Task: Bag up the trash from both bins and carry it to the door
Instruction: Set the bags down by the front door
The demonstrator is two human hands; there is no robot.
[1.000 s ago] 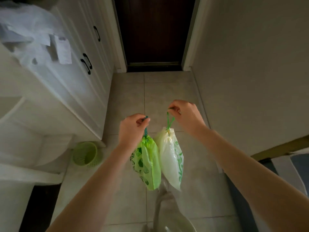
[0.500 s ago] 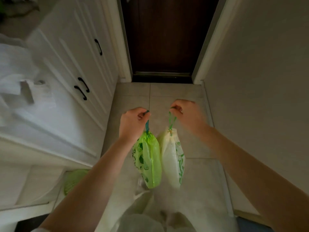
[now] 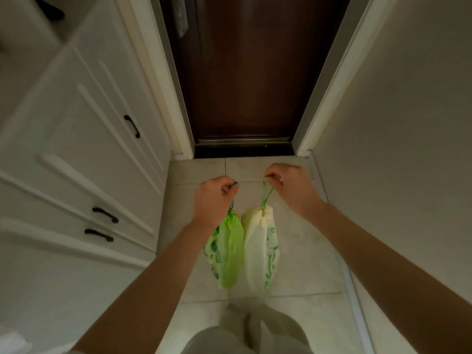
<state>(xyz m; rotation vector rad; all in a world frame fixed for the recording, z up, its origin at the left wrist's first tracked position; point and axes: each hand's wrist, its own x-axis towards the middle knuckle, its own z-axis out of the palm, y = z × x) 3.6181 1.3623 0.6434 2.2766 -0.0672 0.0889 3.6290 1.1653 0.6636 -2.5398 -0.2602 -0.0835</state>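
My left hand (image 3: 213, 200) grips the drawstring of a bright green trash bag (image 3: 228, 254) that hangs below it. Beside it dangles a pale yellowish-white trash bag (image 3: 260, 251) with green print, its green drawstring pinched by my right hand (image 3: 291, 187). Both bags are cinched at the top, touch side by side and hang above the tiled floor (image 3: 301, 264). The dark brown door (image 3: 245, 72) stands closed straight ahead, its threshold just beyond my hands.
White cabinets (image 3: 84, 149) with black handles line the left side of the narrow hallway. A plain wall (image 3: 398, 149) runs along the right. My legs in light trousers (image 3: 245, 330) show at the bottom.
I have walked forward: the door is much nearer and larger, the cabinets slid past, and the small green bin on the left has left the view. Both hands keep holding the bags.
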